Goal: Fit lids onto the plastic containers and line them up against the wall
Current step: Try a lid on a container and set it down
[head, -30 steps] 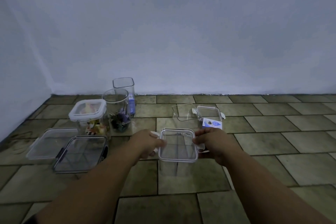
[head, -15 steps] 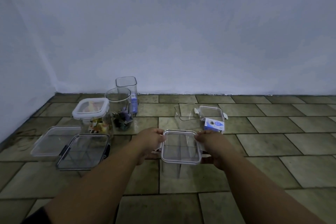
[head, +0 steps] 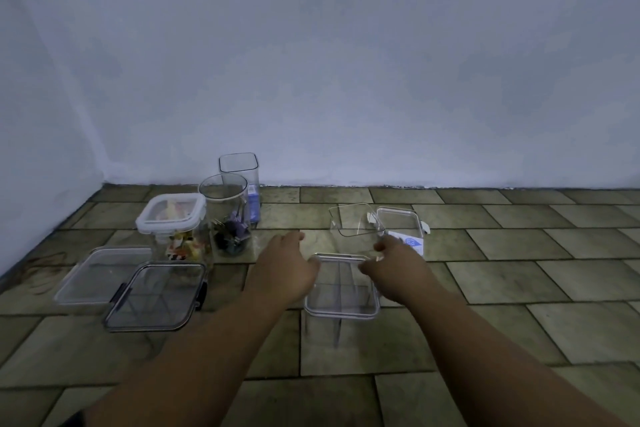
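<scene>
A clear square container [head: 341, 329] stands on the tiled floor in front of me with a clear lid [head: 341, 298] lying on its top. My left hand [head: 282, 270] grips the lid's far left corner and my right hand [head: 396, 272] its far right corner, fingers curled over the edges. Behind them stands an open clear container [head: 353, 224], and beside it a clear lid with white clips [head: 398, 220]. On the left stand a white-lidded container with colourful contents [head: 169, 215], an open round jar [head: 225, 204] and a tall open square container [head: 239, 168] at the wall.
Two loose flat lids lie on the floor at left, a clear lid [head: 93, 274] and a dark-rimmed lid [head: 156, 296]. A blue and white label [head: 410, 243] lies beyond my right hand. The wall [head: 381, 80] runs across the back and meets a side wall at left.
My hands have shifted from the lid's sides toward its far corners, and the lid now sits lower on the container. The view has drifted slightly.
</scene>
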